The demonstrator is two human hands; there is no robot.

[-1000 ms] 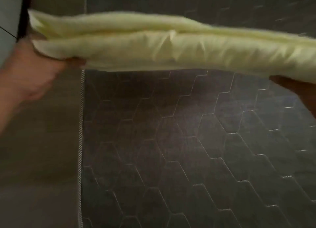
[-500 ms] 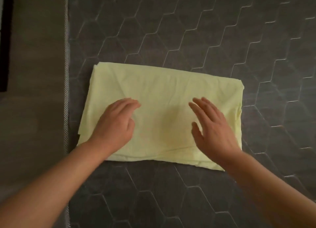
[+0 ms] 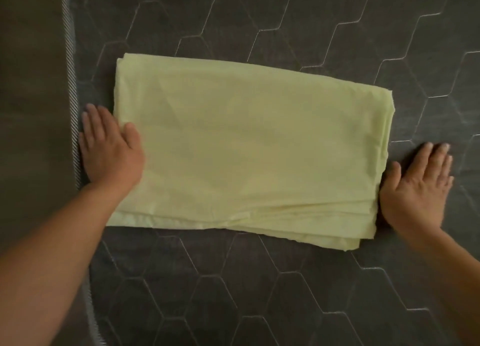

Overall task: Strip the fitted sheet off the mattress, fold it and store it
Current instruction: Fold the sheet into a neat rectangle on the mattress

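Yellow fitted sheet (image 3: 246,143) sits folded, left hand (image 3: 111,148) and right hand (image 3: 418,189) flat and empty at its ends, so I'd scoop under evenly to lift.

The folded sheet (image 3: 246,148) lies flat on the mattress (image 3: 285,293), with bare quilted surface open to a hand on its far, near and right sides. On the left, only a narrow strip separates the sheet from the piped edge (image 3: 71,86), and the left hand (image 3: 109,148), flat with its thumb on the sheet, fills part of that strip. The right hand (image 3: 418,189) lies flat against the sheet's right edge, blocking the near-right approach.
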